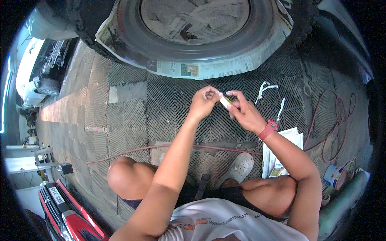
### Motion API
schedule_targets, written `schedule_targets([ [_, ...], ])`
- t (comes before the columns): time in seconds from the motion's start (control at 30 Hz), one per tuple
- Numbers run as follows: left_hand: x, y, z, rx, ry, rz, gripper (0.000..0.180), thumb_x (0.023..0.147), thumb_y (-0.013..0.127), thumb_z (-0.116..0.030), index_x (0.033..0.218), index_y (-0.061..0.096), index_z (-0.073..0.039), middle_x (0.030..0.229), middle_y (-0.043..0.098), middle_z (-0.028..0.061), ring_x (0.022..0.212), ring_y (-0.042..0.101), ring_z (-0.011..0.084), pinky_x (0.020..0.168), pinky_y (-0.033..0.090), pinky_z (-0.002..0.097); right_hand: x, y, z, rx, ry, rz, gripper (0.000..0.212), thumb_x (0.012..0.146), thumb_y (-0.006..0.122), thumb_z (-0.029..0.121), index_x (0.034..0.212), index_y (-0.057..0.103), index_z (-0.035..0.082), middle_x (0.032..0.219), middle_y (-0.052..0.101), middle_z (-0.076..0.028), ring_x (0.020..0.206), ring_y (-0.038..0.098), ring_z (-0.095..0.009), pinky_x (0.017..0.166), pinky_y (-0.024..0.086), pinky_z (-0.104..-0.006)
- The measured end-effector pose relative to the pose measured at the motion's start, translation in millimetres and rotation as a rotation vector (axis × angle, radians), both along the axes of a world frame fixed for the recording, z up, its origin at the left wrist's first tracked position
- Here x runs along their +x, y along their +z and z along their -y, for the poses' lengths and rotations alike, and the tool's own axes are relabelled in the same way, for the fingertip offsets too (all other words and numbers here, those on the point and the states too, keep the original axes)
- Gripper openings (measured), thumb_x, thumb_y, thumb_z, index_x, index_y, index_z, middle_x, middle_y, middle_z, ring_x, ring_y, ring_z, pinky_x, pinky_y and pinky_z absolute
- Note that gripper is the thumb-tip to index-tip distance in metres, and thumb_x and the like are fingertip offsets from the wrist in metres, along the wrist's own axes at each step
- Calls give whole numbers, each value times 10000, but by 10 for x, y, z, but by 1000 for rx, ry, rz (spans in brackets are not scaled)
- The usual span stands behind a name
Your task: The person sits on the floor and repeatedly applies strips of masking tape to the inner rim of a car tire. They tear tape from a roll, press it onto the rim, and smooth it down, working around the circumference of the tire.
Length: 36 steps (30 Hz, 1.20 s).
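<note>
My right hand (246,115), with a red watch on its wrist, grips a small pale-yellow roll of tape (226,101) between thumb and fingers. My left hand (205,103) has its fingers curled in a pinch at the roll's upper left edge, where a loose tape end is too small to make out. Both hands are held up over the floor in front of a wheel (197,20). Newspaper (225,69) wraps round the lower part of the wheel, between its grey, dusty rim and the dark tyre.
White tape scraps (264,91) lie right of my hands on ribbed floor mats (132,116). Folded newspaper (295,140) rests beside my right forearm. A red hose (132,150) crosses the floor and coils at right, near a paint can (334,176) and a green cylinder (348,205).
</note>
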<state>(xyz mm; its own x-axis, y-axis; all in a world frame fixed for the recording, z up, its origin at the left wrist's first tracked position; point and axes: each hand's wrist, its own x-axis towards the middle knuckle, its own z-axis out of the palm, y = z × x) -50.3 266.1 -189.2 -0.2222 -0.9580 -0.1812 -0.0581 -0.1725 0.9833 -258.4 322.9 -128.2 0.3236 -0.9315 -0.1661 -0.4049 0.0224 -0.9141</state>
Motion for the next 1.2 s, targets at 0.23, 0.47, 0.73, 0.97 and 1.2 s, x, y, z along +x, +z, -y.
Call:
schedule_targets([
  [0.23, 50, 217, 57, -180, 182, 143, 110, 936, 767, -84, 927, 700, 2, 819, 687, 19, 741, 601, 88, 702, 489, 261, -45, -229, 53, 234, 36, 49, 339, 1113, 514, 244, 1403, 440, 84, 665, 621, -36, 535, 601, -141, 526, 478, -326],
  [0.47, 241, 170, 33, -152, 250, 195, 141, 938, 782, -111, 935, 710, 10, 820, 706, 31, 752, 621, 91, 725, 512, 268, -51, -318, 116, 375, 67, -33, 259, 1134, 474, 302, 1252, 511, 74, 691, 674, -69, 549, 682, -173, 529, 528, -329],
  [0.73, 464, -44, 50, -90, 408, 190, 137, 932, 793, -115, 931, 717, -2, 831, 705, 16, 763, 618, 85, 732, 506, 263, -9, -285, 94, 490, 103, -67, 287, 1131, 488, 318, 1210, 506, 43, 721, 685, -95, 556, 695, -204, 538, 553, -337],
  [0.97, 657, -447, 39, 44, 505, 62, 85, 928, 779, -98, 949, 749, -21, 832, 740, 46, 755, 659, 116, 721, 522, 280, 80, -330, -66, 180, 205, -236, 211, 1079, 574, 281, 1104, 578, 72, 738, 662, -90, 578, 671, -250, 545, 528, -405],
  [1.2, 1107, -252, -40, -226, 584, 465, 174, 878, 819, -133, 987, 717, -43, 865, 751, 108, 785, 730, 224, 747, 569, 368, -114, -589, -479, -331, 502, -731, 571, 980, 678, 269, 1511, 497, 163, 729, 684, -132, 635, 676, -350, 609, 518, -499],
])
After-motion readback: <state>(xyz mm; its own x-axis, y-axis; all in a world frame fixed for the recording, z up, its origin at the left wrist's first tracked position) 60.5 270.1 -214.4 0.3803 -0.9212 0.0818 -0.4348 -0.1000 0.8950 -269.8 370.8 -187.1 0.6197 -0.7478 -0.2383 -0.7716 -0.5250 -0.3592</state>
